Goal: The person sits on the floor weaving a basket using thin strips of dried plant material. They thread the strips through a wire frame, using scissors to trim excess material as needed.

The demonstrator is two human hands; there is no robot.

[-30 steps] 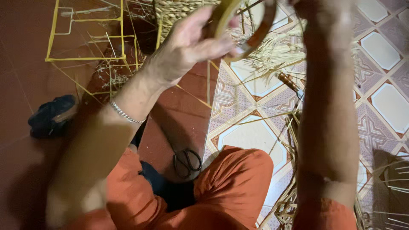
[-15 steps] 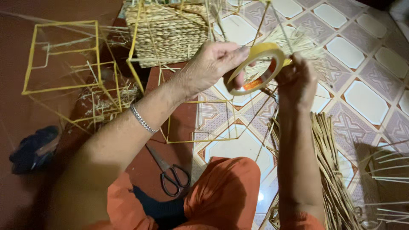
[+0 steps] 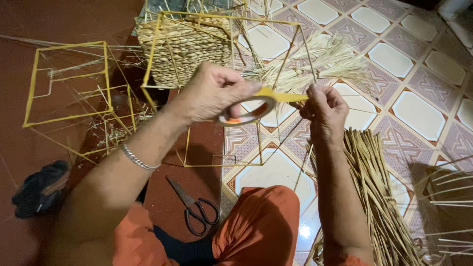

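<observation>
Head view, hands: We see our left hand (image 3: 214, 93) closed around a roll of yellow tape (image 3: 249, 111), thumb pressing on its top edge, fingers curled through and around the ring. Our right hand (image 3: 324, 109) pinches the free end of the tape strip (image 3: 286, 97) between thumb and fingertips.
Head view, tape: The roll hangs in the air between both hands, above the floor, and the strip runs taut from roll to right hand. The two hands are near each other but not touching.
Head view, wrist: A silver bracelet (image 3: 138, 158) sits on our left forearm.
Head view, frames: A yellow wire frame (image 3: 160, 54) rises just behind our hands, around a woven straw basket (image 3: 185, 47). A second yellow frame (image 3: 66, 81) lies well to the left on the red floor.
Head view, straw: A bundle of dry stalks (image 3: 374, 192) lies under and beside our right forearm; a looser tuft of straw (image 3: 325, 61) lies beyond the hands on the patterned tiles (image 3: 419, 106).
Head view, floor: Black-handled scissors (image 3: 194, 207) lie shut on the red mat (image 3: 197, 148) below our left arm, beside our orange-clad knee (image 3: 263, 226). A dark cloth (image 3: 39, 189) lies at far left.
</observation>
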